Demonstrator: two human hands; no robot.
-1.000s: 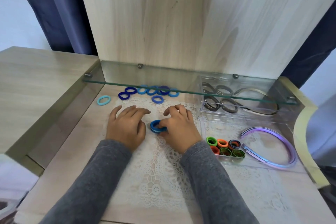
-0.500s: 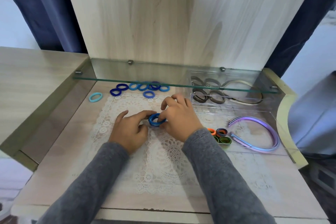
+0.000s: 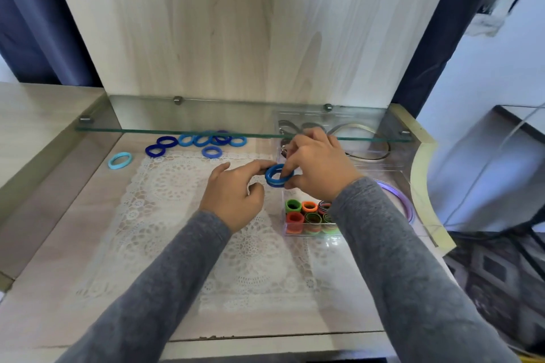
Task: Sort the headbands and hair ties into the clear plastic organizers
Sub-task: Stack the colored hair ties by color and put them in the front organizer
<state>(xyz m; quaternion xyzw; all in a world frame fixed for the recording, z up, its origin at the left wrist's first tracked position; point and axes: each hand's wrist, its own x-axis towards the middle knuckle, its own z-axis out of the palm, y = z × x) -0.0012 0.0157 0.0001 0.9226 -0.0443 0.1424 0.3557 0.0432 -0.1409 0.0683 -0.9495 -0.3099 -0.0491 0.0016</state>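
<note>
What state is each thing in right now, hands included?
Right hand, grips stack of blue fabric hair ties at the clear plastic organizer's left edge.
Left hand, index fingertip touches that stack.
Loose blue hair ties, lying unsorted under the glass shelf.
Light blue hair tie, lying alone on the table.
Green and orange hair ties, standing on edge inside the organizer.
Purple headband, inside the organizer, partly hidden by the sleeve.
</note>
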